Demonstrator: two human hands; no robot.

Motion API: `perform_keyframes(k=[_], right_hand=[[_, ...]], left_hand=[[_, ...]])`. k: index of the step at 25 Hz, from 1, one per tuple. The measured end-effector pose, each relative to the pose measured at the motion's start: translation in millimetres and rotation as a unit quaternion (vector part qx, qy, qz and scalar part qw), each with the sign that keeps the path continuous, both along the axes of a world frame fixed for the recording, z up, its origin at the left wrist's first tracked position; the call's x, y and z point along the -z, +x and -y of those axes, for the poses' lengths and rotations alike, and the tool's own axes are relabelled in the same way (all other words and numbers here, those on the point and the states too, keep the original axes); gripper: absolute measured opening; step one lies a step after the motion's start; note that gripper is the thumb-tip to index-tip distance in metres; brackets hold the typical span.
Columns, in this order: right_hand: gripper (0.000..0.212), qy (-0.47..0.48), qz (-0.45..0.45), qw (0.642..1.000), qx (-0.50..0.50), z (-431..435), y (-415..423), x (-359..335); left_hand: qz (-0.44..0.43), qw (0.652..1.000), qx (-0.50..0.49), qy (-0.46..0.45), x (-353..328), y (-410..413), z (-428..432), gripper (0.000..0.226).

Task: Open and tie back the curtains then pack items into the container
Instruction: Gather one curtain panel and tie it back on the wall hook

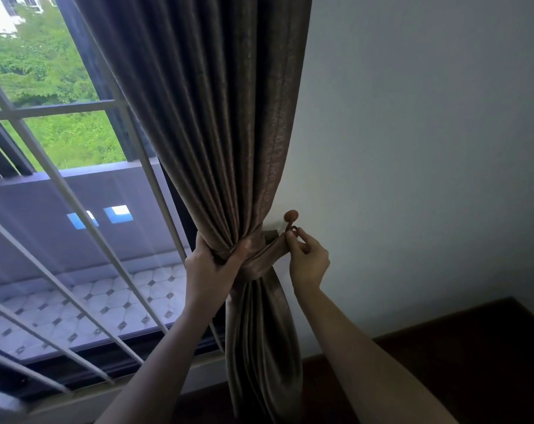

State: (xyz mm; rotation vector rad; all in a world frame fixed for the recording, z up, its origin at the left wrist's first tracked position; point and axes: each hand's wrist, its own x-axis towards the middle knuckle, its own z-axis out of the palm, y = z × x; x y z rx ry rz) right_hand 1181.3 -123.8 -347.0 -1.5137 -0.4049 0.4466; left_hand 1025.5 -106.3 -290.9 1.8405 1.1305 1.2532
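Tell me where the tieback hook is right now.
Head view, centre-right: the brown knobbed hook sits on the white wall just right of the gathered curtain, directly above the right hand pinching the end of the tieback.

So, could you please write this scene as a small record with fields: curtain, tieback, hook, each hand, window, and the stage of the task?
curtain: brown curtain, gathered beside the wall
tieback: fabric band wrapped around the gathered curtain
hook: wall hook with a round knob
left hand: grips the curtain at the band
right hand: pinches the ring at the band's end, at the hook
window: white grille bars
stage: tying back; cannot tell if the ring is hooked; no container in view
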Motion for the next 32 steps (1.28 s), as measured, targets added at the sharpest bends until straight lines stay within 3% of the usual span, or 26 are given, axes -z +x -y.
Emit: perform_keyframes(k=[4,10,13,15,16,19,23,27,30,32], right_hand=[[0.031,-0.026,0.029,0.999,-0.014,0,-1,3],[0.031,-0.146,0.16,0.969,-0.121,3,18,15],[0.021,-0.095,0.141,0.973,-0.155,18,11,23],[0.005,-0.036,0.151,0.973,-0.17,38,0,38],[0.006,-0.022,0.155,0.965,-0.208,48,-5,45],[0.037,-0.025,0.162,0.925,-0.343,63,-16,55],[0.049,-0.065,0.263,0.882,-0.385,53,-19,48],[0.04,-0.076,0.271,0.892,-0.354,52,-25,49],[0.044,-0.095,0.299,0.886,-0.342,53,-39,47],[0.047,-0.096,0.286,0.886,-0.352,50,-32,43]], left_hand=[[0.006,1.0,0.011,0.001,0,-2,-1,0.05],[0.007,1.0,0.028,0.001,1,-2,0,0.048],[0.044,0.989,0.127,-0.067,26,-20,3,0.067],[-0.015,0.977,0.182,-0.112,60,-40,8,0.084],[-0.079,0.971,0.191,-0.122,75,-47,13,0.086],[-0.239,0.96,0.126,-0.076,106,-45,25,0.079],[-0.287,0.957,0.024,-0.041,120,-25,25,0.058],[-0.373,0.927,0.019,-0.03,120,-43,17,0.02],[-0.389,0.921,-0.011,-0.027,112,-55,6,0.015],[-0.402,0.915,0.03,-0.034,109,-47,6,0.019]])
